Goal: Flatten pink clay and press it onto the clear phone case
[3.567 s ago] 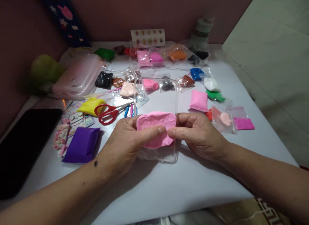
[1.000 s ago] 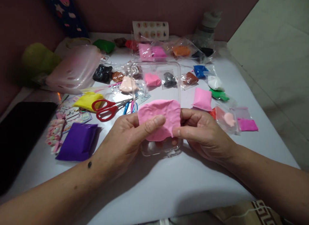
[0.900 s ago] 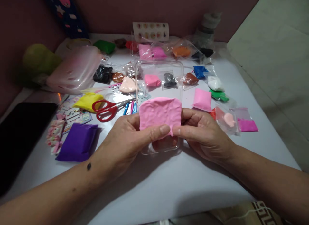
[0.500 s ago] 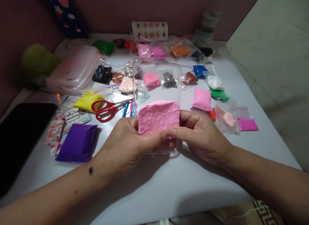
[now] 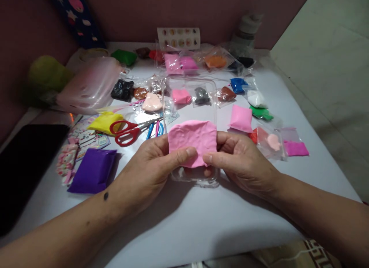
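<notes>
A clear phone case (image 5: 190,179) is held up over the table, its far end tilted away. Across its middle lies a flattened sheet of pink clay (image 5: 198,135) with a lumpy surface and uneven edges. My left hand (image 5: 154,158) grips the case from the left, its thumb flat on the clay. From the right, my right hand (image 5: 240,158) holds the case, its thumb tip on the lower right of the clay. Most of the fingers of both hands are hidden beneath; a fingertip shows through the clear plastic.
Red-handled scissors (image 5: 127,132), a purple packet (image 5: 92,170) and a yellow packet (image 5: 105,123) lie to the left. A black phone-like slab (image 5: 31,164) sits at the left edge. Several bagged clay pieces, including a pink packet (image 5: 241,118), spread behind and right. A bottle (image 5: 245,33) stands at the back.
My left thumb has slid away from the right thumb, baring more of the clay between them. The case and clay have shifted slightly right.
</notes>
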Available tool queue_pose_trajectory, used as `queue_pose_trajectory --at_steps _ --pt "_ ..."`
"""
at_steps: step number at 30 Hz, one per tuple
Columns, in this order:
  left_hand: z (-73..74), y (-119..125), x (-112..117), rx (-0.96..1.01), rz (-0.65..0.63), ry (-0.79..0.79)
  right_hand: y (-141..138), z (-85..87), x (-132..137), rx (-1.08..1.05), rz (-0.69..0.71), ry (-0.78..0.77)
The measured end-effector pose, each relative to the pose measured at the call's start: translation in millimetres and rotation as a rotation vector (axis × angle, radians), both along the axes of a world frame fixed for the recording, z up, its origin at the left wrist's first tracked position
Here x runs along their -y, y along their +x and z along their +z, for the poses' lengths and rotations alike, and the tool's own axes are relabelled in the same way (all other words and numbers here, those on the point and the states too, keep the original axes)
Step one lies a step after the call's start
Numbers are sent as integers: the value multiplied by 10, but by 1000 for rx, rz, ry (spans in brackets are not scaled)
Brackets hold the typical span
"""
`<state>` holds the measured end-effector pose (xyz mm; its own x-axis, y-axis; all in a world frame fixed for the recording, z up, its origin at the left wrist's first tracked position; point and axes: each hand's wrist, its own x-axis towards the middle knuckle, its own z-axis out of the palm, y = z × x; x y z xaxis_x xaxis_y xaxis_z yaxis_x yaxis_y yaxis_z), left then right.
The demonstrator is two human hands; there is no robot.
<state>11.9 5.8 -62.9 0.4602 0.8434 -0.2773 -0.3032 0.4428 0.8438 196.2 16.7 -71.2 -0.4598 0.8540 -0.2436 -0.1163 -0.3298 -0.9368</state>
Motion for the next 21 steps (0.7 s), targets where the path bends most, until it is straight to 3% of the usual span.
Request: queue_pose_trajectory --at_steps 21 --pt "-23 59 42 -26 52 -20 -14 74 18 59 1 -56"
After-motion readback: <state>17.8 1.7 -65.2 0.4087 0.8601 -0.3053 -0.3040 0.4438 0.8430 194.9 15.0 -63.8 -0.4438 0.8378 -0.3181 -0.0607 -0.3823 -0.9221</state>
